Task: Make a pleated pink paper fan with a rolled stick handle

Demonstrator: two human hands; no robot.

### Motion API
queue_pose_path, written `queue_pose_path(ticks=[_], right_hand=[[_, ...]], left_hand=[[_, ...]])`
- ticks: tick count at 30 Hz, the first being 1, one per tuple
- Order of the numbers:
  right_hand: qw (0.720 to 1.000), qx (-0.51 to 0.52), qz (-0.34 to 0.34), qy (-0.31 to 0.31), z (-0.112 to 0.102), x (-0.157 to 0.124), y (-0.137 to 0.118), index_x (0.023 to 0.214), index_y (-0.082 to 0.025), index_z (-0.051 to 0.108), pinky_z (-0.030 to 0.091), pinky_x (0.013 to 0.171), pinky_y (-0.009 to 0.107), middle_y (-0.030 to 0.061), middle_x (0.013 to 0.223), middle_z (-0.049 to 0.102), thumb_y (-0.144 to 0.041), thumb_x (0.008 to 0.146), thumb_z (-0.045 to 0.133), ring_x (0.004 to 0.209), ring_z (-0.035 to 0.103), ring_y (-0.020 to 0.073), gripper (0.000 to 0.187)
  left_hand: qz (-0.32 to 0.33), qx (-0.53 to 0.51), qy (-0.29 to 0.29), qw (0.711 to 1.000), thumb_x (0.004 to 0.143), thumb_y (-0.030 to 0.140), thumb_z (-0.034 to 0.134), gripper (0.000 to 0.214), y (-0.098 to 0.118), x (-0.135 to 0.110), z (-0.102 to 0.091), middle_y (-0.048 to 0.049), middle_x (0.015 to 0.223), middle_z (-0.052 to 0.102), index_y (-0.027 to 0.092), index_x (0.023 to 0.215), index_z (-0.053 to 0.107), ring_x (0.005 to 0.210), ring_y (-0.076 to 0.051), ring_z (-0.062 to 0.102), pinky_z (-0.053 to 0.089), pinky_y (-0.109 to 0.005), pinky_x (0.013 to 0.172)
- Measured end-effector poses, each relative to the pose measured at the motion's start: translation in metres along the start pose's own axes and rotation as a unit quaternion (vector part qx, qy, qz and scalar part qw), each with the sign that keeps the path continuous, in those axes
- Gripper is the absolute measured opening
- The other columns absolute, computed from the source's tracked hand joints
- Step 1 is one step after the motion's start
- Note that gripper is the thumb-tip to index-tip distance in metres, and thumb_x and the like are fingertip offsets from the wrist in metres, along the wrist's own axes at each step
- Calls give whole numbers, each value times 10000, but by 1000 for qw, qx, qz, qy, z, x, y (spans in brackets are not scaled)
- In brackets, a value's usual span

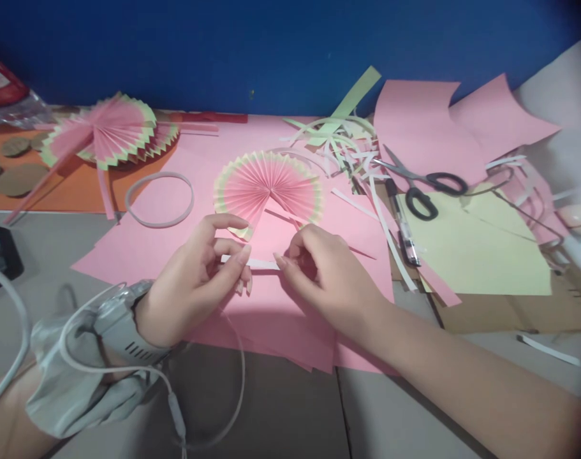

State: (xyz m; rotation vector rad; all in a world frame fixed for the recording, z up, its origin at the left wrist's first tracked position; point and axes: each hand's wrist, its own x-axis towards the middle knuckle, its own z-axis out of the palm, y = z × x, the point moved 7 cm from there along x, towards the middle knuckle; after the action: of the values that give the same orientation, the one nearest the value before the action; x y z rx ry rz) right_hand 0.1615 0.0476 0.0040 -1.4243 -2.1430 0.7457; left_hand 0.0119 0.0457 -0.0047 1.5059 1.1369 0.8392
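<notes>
Between my two hands a narrow white strip [264,264] is stretched sideways over pink paper sheets [275,325]. My left hand [206,271] pinches its left part between thumb and fingers. At the other end, my right hand [314,261] grips it with thumb and forefinger. Just beyond the hands lies a pleated paper fan [266,178], pink with a yellow-green zigzag edge, spread nearly round with a gap at the front. A thin pink strip runs from the fan's gap toward my right hand.
Scissors [421,182], a pen [402,223] and pale yellow paper [481,248] lie right, below paper scraps [342,137]. Left are a tape ring [159,199], more pleated fans [113,131] and cardboard discs [20,178]. A white cable [113,368] hangs by my left wrist. A blue wall [271,51] stands behind.
</notes>
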Motion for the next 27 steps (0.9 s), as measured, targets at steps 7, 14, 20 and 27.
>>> queue_pose_path(ticks=[7,14,20,27], right_hand=[[999,19,-28,-5,0,-1,-4,832,-178,569,334,735,294,7,804,620,-329,975,367,778,544,143,291],[998,34,-52,6,0,-2,-9,739,-176,548,324,726,271,-36,692,607,-367,920,517,659,530,101,265],[989,79,-126,-11,0,-5,-22,756,-179,557,354,703,223,-36,697,609,-278,937,504,662,528,86,213],[971,198,-51,-122,14,-7,-21,743,-190,546,405,697,218,-29,715,619,-213,966,377,684,559,92,281]], left_hand=[[31,-18,51,998,902,220,510,195,8,-1,-8,83,553,535,223,1070,410,482,-112,587,492,-242,491],[73,-95,64,991,897,302,557,248,10,-5,-15,60,649,581,253,1101,425,548,-108,599,503,-247,572],[58,-5,-41,997,873,293,590,166,17,0,-1,-8,660,628,175,761,626,588,-108,598,470,-206,541],[13,-7,-2,1000,914,272,512,270,13,-1,-5,25,532,558,173,667,557,490,-88,523,421,-214,487]])
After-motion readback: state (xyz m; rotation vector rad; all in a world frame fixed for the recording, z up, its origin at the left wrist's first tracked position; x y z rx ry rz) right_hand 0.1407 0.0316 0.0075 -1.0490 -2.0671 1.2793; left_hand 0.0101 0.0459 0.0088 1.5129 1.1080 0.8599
